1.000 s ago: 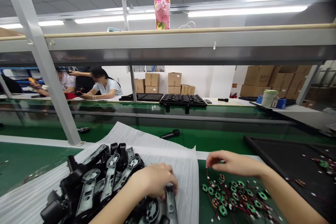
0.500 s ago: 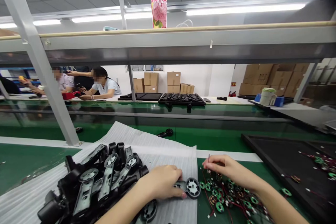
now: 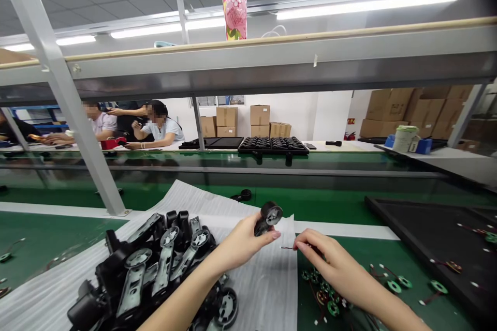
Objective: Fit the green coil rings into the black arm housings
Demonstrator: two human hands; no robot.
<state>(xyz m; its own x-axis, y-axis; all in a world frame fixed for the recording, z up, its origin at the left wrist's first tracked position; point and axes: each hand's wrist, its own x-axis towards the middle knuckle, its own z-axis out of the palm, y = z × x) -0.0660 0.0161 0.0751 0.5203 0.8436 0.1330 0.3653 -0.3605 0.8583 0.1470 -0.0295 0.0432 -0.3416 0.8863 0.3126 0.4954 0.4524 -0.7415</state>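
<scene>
My left hand (image 3: 243, 240) is closed on a black plastic arm part (image 3: 267, 218) with a round end, held up above the white foam sheet (image 3: 267, 279). My right hand (image 3: 326, 264) pinches a thin red wire (image 3: 288, 247) just right of that part; its far end runs under my fingers. A heap of the same black arm parts (image 3: 155, 264) lies on the foam sheet by my left forearm. Small green round coils with red wires (image 3: 326, 295) are scattered on the green mat below my right hand.
A black tray (image 3: 427, 238) with a few coils lies at right. A slanted metal post (image 3: 77, 114) stands at left, a shelf rail (image 3: 272, 57) with a pink bottle (image 3: 234, 2) runs overhead. Beyond the green conveyor (image 3: 310, 201), people sit at a far bench; cardboard boxes (image 3: 407, 111) stand behind.
My left hand has lifted one black arm part off the foam sheet. My right hand rose from the coil pile with a wire pinched and moved left toward the part.
</scene>
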